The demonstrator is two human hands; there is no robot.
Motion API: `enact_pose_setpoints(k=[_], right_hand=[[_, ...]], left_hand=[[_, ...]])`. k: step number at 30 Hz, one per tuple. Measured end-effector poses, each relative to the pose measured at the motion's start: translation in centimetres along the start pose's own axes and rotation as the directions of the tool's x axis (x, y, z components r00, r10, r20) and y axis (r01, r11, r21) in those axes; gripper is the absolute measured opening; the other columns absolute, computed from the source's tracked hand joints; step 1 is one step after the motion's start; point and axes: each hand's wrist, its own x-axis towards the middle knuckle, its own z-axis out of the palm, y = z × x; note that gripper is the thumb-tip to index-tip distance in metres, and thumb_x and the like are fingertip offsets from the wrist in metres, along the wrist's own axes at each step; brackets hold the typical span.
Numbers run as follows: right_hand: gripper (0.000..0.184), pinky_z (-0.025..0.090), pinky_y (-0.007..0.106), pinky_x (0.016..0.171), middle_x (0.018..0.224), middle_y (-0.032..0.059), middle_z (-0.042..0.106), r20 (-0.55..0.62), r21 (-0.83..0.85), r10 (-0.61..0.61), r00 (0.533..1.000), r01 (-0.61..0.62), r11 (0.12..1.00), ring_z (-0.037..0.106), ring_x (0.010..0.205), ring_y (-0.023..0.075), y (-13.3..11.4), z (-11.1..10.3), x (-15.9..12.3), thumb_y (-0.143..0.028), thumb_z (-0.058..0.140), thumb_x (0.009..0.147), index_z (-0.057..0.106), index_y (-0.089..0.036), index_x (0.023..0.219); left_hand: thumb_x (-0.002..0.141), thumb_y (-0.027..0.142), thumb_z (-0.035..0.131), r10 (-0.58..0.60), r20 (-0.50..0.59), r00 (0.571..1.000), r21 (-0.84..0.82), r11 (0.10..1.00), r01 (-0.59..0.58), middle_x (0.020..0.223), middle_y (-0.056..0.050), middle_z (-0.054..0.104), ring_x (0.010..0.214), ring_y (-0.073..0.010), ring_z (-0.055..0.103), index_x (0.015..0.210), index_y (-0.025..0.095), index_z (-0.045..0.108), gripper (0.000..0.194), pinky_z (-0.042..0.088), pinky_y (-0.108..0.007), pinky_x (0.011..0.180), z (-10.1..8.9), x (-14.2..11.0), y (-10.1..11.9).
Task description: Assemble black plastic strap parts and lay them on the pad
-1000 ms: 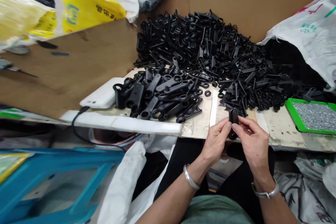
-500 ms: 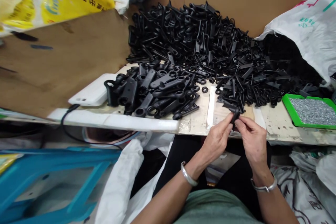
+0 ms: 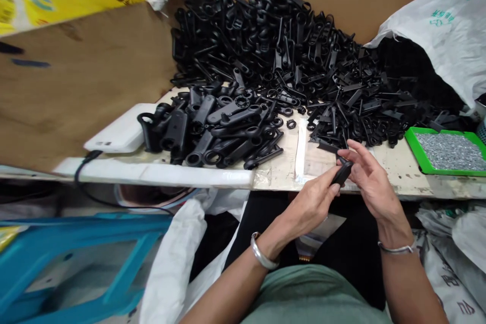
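Observation:
Over the table's front edge, my left hand (image 3: 313,198) pinches a black plastic part (image 3: 342,172) between thumb and fingers. My right hand (image 3: 374,182) is beside the part's far end, its fingers spread; whether a fingertip touches the part I cannot tell. Just beyond both hands lies a heap of small black plastic pieces (image 3: 364,106). To the left is a pile of longer black arm-shaped parts with ring ends (image 3: 228,129). A small black ring (image 3: 291,124) lies between these two piles.
A green tray (image 3: 419,159) of small metal pieces stands on the right. A white box with a cable (image 3: 119,129) sits at the left by a cardboard wall (image 3: 94,81). A larger black heap (image 3: 258,35) rises behind. White sacks (image 3: 436,15) hang at the right, and a blue stool (image 3: 125,263) stands below left.
My right hand has loosened from the part and opened its fingers. The part has tilted in my left hand. The whole view has shifted slightly.

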Motion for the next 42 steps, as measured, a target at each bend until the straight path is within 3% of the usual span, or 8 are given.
enact_pose_setpoints(k=[3, 5, 9, 14, 19, 25, 32, 42], right_hand=[[0.038, 0.053, 0.025, 0.050, 0.112, 0.0059, 0.069, 0.065, 0.180, 0.064, 0.996, -0.075, 0.981, 0.067, 0.073, 0.0161, 0.3, 1.1, -0.4, -0.052, 0.064, 0.084, 0.063, -0.027, 0.113], [0.033, 0.047, 0.022, 0.042, 0.100, 0.0045, 0.072, -0.005, 0.257, 0.074, 0.997, -0.070, 0.964, 0.062, 0.057, 0.0121, 0.6, 2.1, -0.7, -0.051, 0.062, 0.085, 0.063, -0.024, 0.103], [0.028, 0.056, 0.028, 0.066, 0.094, 0.0046, 0.074, -0.153, 0.323, 0.064, 0.986, -0.011, 0.946, 0.069, 0.078, 0.0164, 0.8, 3.7, -1.1, -0.048, 0.063, 0.086, 0.061, -0.022, 0.098], [0.026, 0.055, 0.036, 0.084, 0.095, 0.0047, 0.075, -0.187, 0.338, 0.072, 0.980, -0.004, 0.941, 0.070, 0.088, 0.0182, 0.7, 3.9, -1.2, -0.046, 0.061, 0.088, 0.060, -0.023, 0.099], [0.027, 0.056, 0.029, 0.073, 0.096, 0.0045, 0.075, -0.161, 0.228, 0.012, 0.987, 0.025, 0.973, 0.070, 0.083, 0.0164, 1.2, 3.2, -1.3, -0.042, 0.066, 0.085, 0.064, -0.023, 0.104], [0.026, 0.056, 0.031, 0.076, 0.097, 0.0039, 0.075, -0.064, 0.107, -0.046, 0.997, 0.053, 0.993, 0.068, 0.080, 0.0153, 1.6, 1.9, -1.2, -0.038, 0.067, 0.086, 0.068, -0.025, 0.108], [0.026, 0.058, 0.026, 0.063, 0.096, 0.0026, 0.076, 0.017, -0.073, -0.028, 0.999, 0.030, 0.997, 0.067, 0.067, 0.0129, 0.7, 0.9, -1.2, -0.038, 0.064, 0.087, 0.070, -0.026, 0.109], [0.024, 0.057, 0.028, 0.061, 0.083, 0.0024, 0.076, -0.151, -0.133, -0.066, 0.986, 0.046, 0.990, 0.067, 0.062, 0.0151, 1.5, 2.4, -1.6, -0.039, 0.064, 0.086, 0.072, -0.021, 0.100]], left_hand=[[0.098, 0.032, 0.040, -0.086, 0.061, 0.994, -0.183, 0.978, 0.096, 0.084, -0.003, 0.063, 0.071, -0.0149, 0.059, 0.135, 0.017, 0.048, 0.040, 0.051, -0.028, 0.067, 0.2, 0.0, 0.0], [0.097, 0.033, 0.042, -0.087, 0.044, 0.995, -0.231, 0.968, 0.095, 0.099, -0.006, 0.064, 0.082, -0.0169, 0.061, 0.136, 0.018, 0.045, 0.042, 0.052, -0.031, 0.074, 0.6, 0.0, 0.0], [0.087, 0.026, 0.058, -0.013, -0.088, 0.996, -0.124, 0.992, 0.002, 0.129, -0.012, 0.057, 0.115, -0.0241, 0.056, 0.131, 0.017, 0.046, 0.047, 0.046, -0.038, 0.099, 1.4, 0.1, 0.0], [0.085, 0.020, 0.059, -0.034, -0.276, 0.961, -0.010, 0.999, 0.032, 0.104, -0.007, 0.069, 0.094, -0.0204, 0.064, 0.109, 0.018, 0.059, 0.024, 0.051, -0.033, 0.086, 1.7, -0.1, -0.3], [0.089, 0.023, 0.052, -0.152, -0.224, 0.963, -0.177, 0.978, 0.113, 0.078, -0.002, 0.067, 0.067, -0.0149, 0.060, 0.113, 0.016, 0.064, 0.028, 0.050, -0.027, 0.065, 1.5, -0.4, -0.5], [0.085, 0.028, 0.060, -0.210, -0.163, 0.964, -0.412, 0.902, 0.127, 0.082, -0.003, 0.066, 0.074, -0.0152, 0.059, 0.110, 0.016, 0.067, 0.029, 0.051, -0.028, 0.070, 1.2, -0.4, -0.7], [0.088, 0.039, 0.057, -0.240, -0.029, 0.970, -0.462, 0.864, 0.200, 0.073, -0.002, 0.059, 0.066, -0.0124, 0.055, 0.092, 0.013, 0.063, 0.027, 0.047, -0.025, 0.065, 1.0, -0.2, 0.2], [0.094, 0.031, 0.044, -0.162, -0.213, 0.964, -0.050, 0.987, 0.155, 0.062, 0.002, 0.054, 0.053, -0.0103, 0.050, 0.089, 0.016, 0.063, 0.024, 0.040, -0.023, 0.055, 2.0, -0.9, -0.5]])
